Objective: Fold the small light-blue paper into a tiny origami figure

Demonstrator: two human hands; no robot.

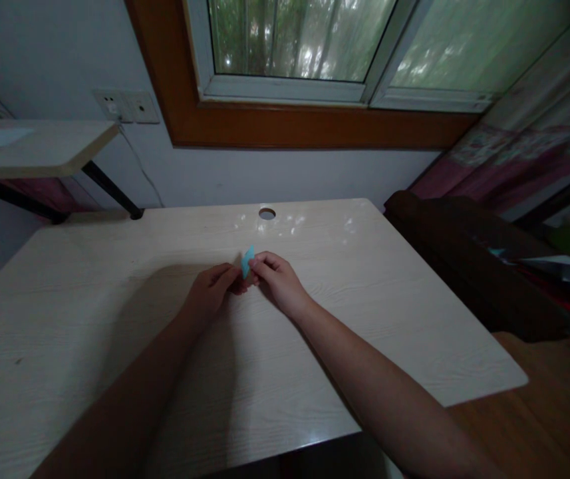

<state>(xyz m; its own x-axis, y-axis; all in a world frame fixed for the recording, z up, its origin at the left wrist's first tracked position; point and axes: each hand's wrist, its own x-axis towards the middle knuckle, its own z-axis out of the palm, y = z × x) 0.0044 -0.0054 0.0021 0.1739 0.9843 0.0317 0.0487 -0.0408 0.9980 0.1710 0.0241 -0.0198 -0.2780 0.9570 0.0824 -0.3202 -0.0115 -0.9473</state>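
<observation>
A small light-blue piece of folded paper (247,262) is held upright between my two hands, above the middle of the desk (354,326). My left hand (213,286) pinches its lower left side, with the fingers curled together. From the right, the thumb and fingers of my right hand (279,279) close on its other edge. The fingertips hide the lower part of the paper, so its full shape does not show.
A raised shelf (40,150) on black legs stands at the desk's back left. A round cable hole (267,213) lies near the back edge. Behind are a wall socket (126,106) with a cable and a window. Dark brown furniture (464,266) borders the right side.
</observation>
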